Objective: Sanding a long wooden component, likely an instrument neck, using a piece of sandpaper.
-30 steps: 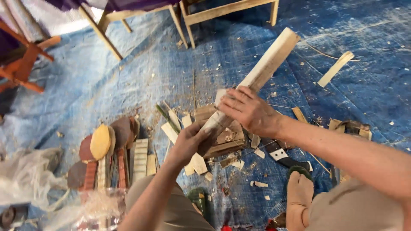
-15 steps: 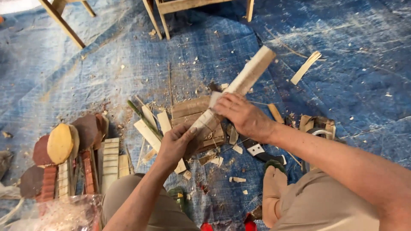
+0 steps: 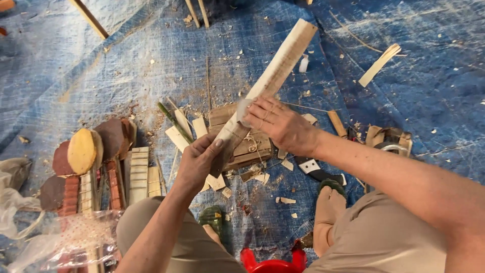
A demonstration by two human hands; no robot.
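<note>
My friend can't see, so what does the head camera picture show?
Two bare hands, left hand and right hand, hold a long pale wooden slat slanted over a blue plastic tarp littered with wood scraps; round brown and yellow wooden pieces lie at left.

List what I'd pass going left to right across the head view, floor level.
Clear plastic bag → yellow oval wooden piece → left hand → right hand → pale split strip.

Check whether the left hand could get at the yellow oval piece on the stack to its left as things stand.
Probably yes, once freed: the left hand grips the long wooden slat, and the yellow oval piece lies uncovered atop the stack, with nothing between.
</note>
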